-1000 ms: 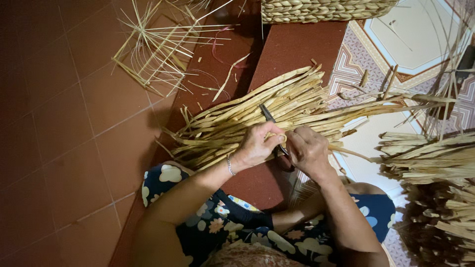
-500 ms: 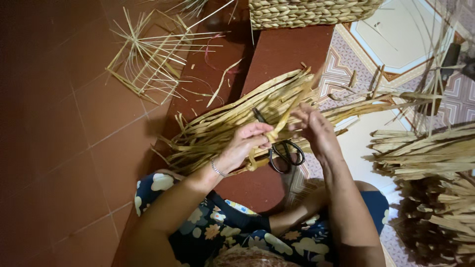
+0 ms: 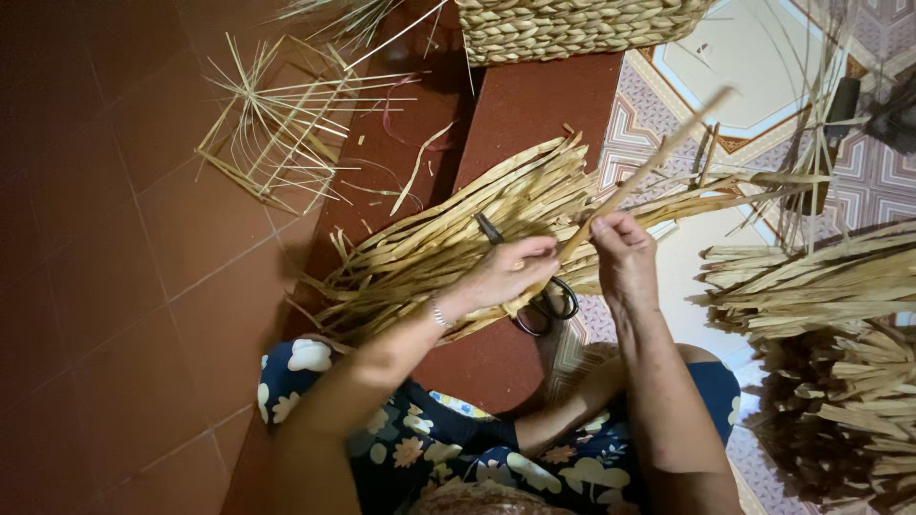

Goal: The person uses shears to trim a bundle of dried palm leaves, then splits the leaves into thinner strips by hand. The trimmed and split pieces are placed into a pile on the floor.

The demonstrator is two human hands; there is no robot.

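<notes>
While your left hand [image 3: 501, 277] rests on the pile of dried straw strips [image 3: 448, 243], its fingers are curled together around the near end of a single long strip [image 3: 649, 162], and your right hand [image 3: 625, 262] pinches that same strip a little farther along, thumb and fingers closed on it. From your hands the strip rises at a slant toward the far right, lifted clear of the pile. Black-handled scissors [image 3: 544, 300] lie on the pile just beneath your hands, blades pointing far-left under the straw, handle loops showing between your wrists. The pile sits across a reddish-brown bench [image 3: 534, 114] in front of your lap, which is covered in dark blue flowered cloth [image 3: 410, 448]. At the far edge of the bench stands a woven basket [image 3: 572, 29]. On the red tile floor [image 3: 105, 286] to the far left lies a loose frame of thin straw sticks [image 3: 277, 129]. More bundles of dried straw [image 3: 821, 286] are stacked on the right.
</notes>
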